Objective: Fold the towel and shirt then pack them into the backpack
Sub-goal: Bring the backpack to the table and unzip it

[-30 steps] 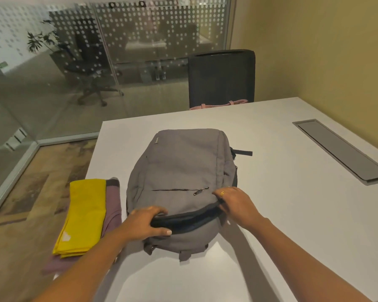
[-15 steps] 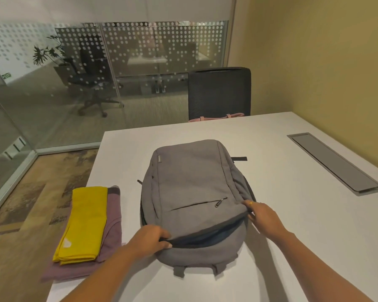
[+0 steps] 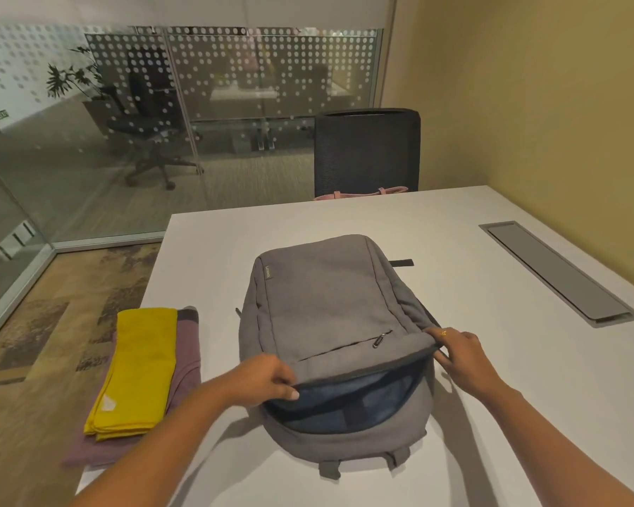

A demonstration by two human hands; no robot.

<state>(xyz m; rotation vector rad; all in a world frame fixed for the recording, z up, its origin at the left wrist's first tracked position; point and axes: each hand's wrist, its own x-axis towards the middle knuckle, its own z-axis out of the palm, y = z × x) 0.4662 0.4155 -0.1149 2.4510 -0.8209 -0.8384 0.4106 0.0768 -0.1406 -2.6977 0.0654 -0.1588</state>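
Observation:
A grey backpack (image 3: pixel 326 305) lies flat on the white table (image 3: pixel 491 258), its top toward me. Its main compartment gapes, showing a dark blue lining. My left hand (image 3: pixel 260 378) pinches the near left edge of the front flap and lifts it. My right hand (image 3: pixel 458 351) grips the flap's right corner. To the left, at the table's edge, a folded yellow towel (image 3: pixel 136 367) lies on top of a folded mauve shirt (image 3: pixel 185 360).
A black mesh chair (image 3: pixel 366 151) stands at the table's far side with a pink strap on it. A grey cable hatch (image 3: pixel 553 272) is set into the table on the right. Glass partitions and patterned carpet lie to the left.
The backpack's opening has widened, with more blue lining showing. My right hand has slid to the right along the flap's edge. My view has tilted so the bag sits lower.

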